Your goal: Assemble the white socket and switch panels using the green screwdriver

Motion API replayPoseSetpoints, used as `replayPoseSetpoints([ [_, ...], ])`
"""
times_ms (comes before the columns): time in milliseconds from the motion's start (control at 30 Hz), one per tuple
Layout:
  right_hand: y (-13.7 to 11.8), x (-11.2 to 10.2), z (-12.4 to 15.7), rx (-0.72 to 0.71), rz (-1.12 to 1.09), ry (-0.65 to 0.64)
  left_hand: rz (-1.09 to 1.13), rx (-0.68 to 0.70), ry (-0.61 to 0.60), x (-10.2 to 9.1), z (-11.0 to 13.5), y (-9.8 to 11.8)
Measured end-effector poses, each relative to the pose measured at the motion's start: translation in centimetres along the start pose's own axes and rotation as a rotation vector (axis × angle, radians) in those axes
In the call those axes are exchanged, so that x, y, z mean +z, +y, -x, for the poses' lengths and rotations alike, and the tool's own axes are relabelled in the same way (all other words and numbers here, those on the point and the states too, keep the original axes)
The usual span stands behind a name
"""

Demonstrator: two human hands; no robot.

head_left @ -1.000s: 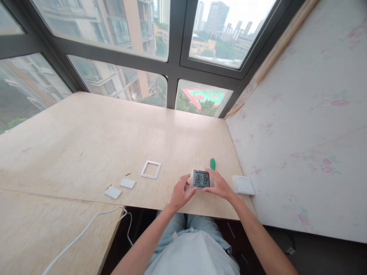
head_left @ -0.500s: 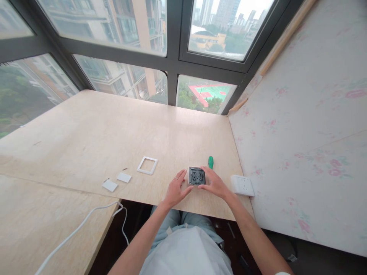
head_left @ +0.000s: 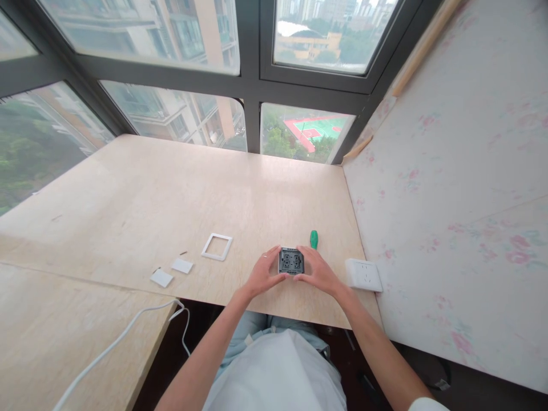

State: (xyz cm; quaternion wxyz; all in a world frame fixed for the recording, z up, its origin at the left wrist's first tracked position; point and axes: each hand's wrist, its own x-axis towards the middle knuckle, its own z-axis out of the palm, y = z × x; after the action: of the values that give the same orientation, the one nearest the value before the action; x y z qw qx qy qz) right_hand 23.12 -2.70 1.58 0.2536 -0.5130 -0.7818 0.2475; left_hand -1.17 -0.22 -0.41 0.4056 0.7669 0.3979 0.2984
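Both the left hand (head_left: 261, 275) and the right hand (head_left: 320, 273) pinch the dark square device (head_left: 291, 261) between them, low in the centre of the frame, fingers curved along its sides and thumbs at its near edge. Half a second ago the left hand stood just off it; now that gap has closed. The green-handled screwdriver (head_left: 314, 239) and, further left, the white frame (head_left: 213, 257) still lie on the surface (head_left: 240, 194).

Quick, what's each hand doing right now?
Left hand: holding the dark square module at its left side.
Right hand: holding the module's right side.
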Motion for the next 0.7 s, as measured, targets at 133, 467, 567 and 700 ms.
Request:
replayPoseSetpoints([
  [133,0.1,-0.2,0.4,0.029,-0.052,-0.008,0.042,-0.074,-0.004,-0.2,0.0,0.2],
  [467,-0.6,-0.6,1.3,0.032,-0.035,-0.077,0.022,-0.05,-0.017,-0.3,0.7,0.5],
  [567,-1.0,-0.5,2.0,0.068,-0.052,-0.091,-0.005,-0.057,-0.021,-0.2,1.1,0.4],
  [700,-1.3,-0.5,2.5,0.101,-0.066,-0.087,-0.027,-0.067,-0.045,-0.3,1.1,0.7],
])
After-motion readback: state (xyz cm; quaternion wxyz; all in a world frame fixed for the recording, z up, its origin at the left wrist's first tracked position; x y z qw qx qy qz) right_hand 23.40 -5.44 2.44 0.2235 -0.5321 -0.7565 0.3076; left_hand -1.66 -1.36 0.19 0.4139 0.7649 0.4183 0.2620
